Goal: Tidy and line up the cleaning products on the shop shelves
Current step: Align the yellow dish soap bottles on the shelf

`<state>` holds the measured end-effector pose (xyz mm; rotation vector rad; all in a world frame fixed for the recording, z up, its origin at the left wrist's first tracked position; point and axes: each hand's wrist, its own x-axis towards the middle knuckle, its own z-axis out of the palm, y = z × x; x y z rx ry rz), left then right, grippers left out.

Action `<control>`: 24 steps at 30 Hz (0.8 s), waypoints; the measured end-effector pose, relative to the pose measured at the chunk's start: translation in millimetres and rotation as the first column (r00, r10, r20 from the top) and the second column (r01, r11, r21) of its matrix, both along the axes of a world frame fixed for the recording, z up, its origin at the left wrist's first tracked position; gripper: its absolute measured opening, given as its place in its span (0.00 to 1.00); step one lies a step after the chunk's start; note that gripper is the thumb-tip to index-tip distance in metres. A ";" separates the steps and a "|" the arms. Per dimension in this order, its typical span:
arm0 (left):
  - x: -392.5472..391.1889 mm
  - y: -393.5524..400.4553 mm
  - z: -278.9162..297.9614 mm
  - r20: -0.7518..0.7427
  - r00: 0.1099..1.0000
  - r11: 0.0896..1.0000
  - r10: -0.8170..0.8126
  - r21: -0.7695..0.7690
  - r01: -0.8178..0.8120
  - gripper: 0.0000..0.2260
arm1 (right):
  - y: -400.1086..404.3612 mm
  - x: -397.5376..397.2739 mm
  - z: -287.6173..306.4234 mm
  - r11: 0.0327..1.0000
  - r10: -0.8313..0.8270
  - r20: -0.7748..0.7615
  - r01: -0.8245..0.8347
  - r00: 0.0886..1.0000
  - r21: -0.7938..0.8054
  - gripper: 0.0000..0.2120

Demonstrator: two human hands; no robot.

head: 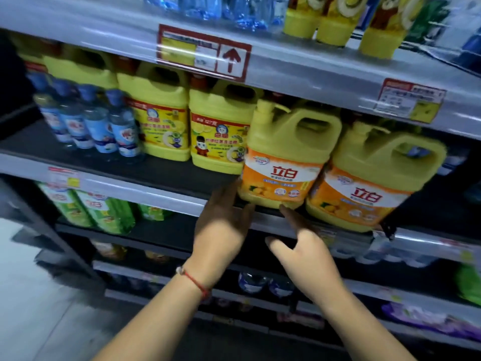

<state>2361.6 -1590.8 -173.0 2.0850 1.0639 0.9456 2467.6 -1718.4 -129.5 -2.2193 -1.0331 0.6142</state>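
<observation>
Two bare hands reach up to a shop shelf (pixel 161 175), the left hand (pixel 221 225) with straight fingers pressed against the lower left corner of a yellow orange-labelled detergent jug (pixel 283 162), the right hand (pixel 304 254) spread open, one fingertip touching the jug's base, a second matching jug (pixel 374 183) just beyond to the right.

"立白" on orange-labelled jugs (pixel 286 162)

L hand (pixel 223 220) + R hand (pixel 305 252) touching yellow jug (pixel 283 162) base.
</observation>
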 end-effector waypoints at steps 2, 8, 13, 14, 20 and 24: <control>-23.5 -13.0 0.3 -0.229 0.973 0.999 0.038 0.011 -0.036 0.26 | -5.0 -1.2 6.1 0.994 0.092 0.073 -0.088 0.993 -0.058 0.32; -73.9 -39.0 2.9 -0.614 0.780 0.978 0.119 0.208 0.014 0.28 | -13.9 -4.4 9.8 0.912 0.406 0.232 -0.375 0.884 -0.168 0.34; -86.0 -70.4 6.6 -0.725 0.678 0.963 0.119 0.250 0.099 0.33 | -22.0 -6.2 8.7 0.804 0.595 0.333 -0.543 0.732 -0.243 0.34; -87.9 -77.9 6.7 -0.733 0.667 0.963 0.132 0.255 0.090 0.33 | -24.3 -7.0 7.1 0.790 0.613 0.336 -0.563 0.715 -0.243 0.35; -105.6 -111.6 5.6 -0.791 0.591 0.982 0.160 0.188 -0.016 0.36 | -30.9 -14.9 -15.2 0.732 0.680 0.311 -0.644 0.664 -0.223 0.37; -117.4 -115.7 8.0 -0.792 0.581 0.981 0.190 0.176 -0.081 0.36 | -24.8 -22.5 -19.5 0.698 0.714 0.271 -0.686 0.645 -0.206 0.38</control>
